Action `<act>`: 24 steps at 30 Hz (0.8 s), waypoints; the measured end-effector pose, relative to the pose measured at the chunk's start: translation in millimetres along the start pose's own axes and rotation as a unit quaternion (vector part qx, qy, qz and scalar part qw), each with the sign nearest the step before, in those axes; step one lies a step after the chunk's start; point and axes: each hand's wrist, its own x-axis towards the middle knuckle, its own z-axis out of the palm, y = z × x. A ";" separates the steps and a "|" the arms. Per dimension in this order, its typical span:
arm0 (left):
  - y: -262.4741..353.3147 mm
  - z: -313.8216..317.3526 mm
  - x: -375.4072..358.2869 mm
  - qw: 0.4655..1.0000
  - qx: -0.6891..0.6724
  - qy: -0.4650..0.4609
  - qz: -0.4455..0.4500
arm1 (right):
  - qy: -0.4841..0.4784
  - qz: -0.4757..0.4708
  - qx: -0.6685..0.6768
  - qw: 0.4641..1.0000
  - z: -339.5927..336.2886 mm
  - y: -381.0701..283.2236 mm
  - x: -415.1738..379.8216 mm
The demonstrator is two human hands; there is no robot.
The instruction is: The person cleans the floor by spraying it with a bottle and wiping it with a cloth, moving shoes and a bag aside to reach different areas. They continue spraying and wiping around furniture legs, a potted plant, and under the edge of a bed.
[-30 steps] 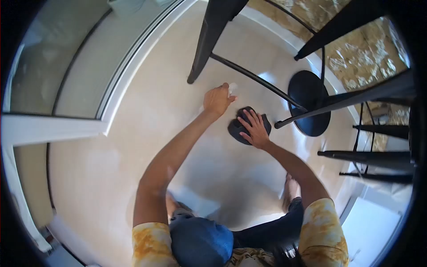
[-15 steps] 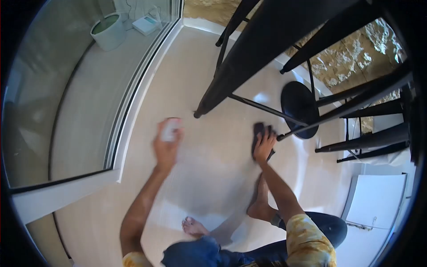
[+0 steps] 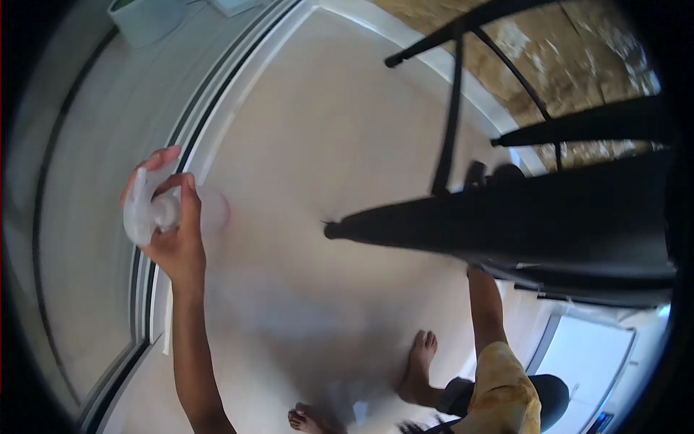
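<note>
Shift since the earlier frame: The left hand (image 3: 181, 242) and the bottle (image 3: 211, 208) had moved away from the black leg (image 3: 506, 217), toward the glass panel (image 3: 94, 217).
Floor: It spread pale beneath the raised bottle.
Black leg: It crossed in front of the right arm (image 3: 486, 307).
Right hand: It was hidden; its opening and hold could not be told.
Left hand: Its fingers were curled, partly closed, around the bottle's neck and head.
Bottle: It lay tipped sideways in that grasp, near the panel's frame, its base pointing toward the leg. It seemed light, firm-walled and smooth, likely slippery if wet.
Spray head (image 3: 137, 217): Probably stiff, with a moving lever that a squeeze could set off.
Neck (image 3: 166, 211): The narrowest part, and likely the surest hold.
</note>
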 end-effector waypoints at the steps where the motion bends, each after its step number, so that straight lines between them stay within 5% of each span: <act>1: 0.5 0.2 -2.4 1.000 -0.001 0.001 0.012 | 0.085 0.079 -0.045 0.992 22.9 -22.1 37.2; 3: -3.4 1.8 -2.3 0.999 -0.001 -0.001 0.034 | 0.157 0.115 -0.046 0.980 54.2 -101.9 101.4; 6: -3.8 5.0 -0.2 0.998 0.018 -0.006 0.055 | -0.004 -0.144 0.181 0.973 46.3 -245.2 106.2; 8: -4.7 10.9 -3.6 0.999 -0.004 0.011 0.038 | 0.019 -0.309 0.073 0.948 59.3 -309.3 51.8; 9: -6.7 11.3 -6.0 0.999 -0.012 0.015 0.036 | 0.038 -0.373 0.081 0.923 51.7 -315.8 11.5; 11: -11.8 6.1 -8.7 0.999 -0.028 0.023 0.037 | -0.157 -0.588 0.125 0.784 -9.3 -269.6 -27.7; 13: -11.7 8.7 -6.1 0.997 -0.059 0.013 0.050 | -0.145 -0.536 0.117 0.823 -7.0 -198.5 -11.5; 15: -8.1 6.7 -3.9 0.998 -0.029 -0.024 0.052 | -0.103 -0.242 0.209 0.942 6.7 -176.9 35.6; 17: -8.7 4.1 -4.4 0.998 -0.022 -0.033 0.056 | -0.006 0.007 0.095 0.995 25.0 -207.7 72.9; 19: -6.0 9.8 -4.1 0.998 -0.035 -0.015 0.046 | -0.018 -0.208 -0.061 0.976 36.9 -262.4 66.8; 20: -7.6 11.6 -6.9 0.998 -0.033 0.004 0.047 | 0.013 -0.293 -0.031 0.956 62.9 -282.0 43.4; 21: -8.2 12.1 -8.3 0.998 -0.051 0.016 0.032 | -0.115 -0.353 0.094 0.924 24.6 -314.5 -0.5; 22: -7.4 12.6 -8.9 0.997 -0.069 0.026 0.018 | -0.078 -0.541 0.186 0.816 20.1 -315.8 -29.7; 24: -3.9 11.4 -13.1 0.989 -0.137 0.042 0.018 | -0.152 -0.585 0.203 0.770 -22.1 -272.5 -67.4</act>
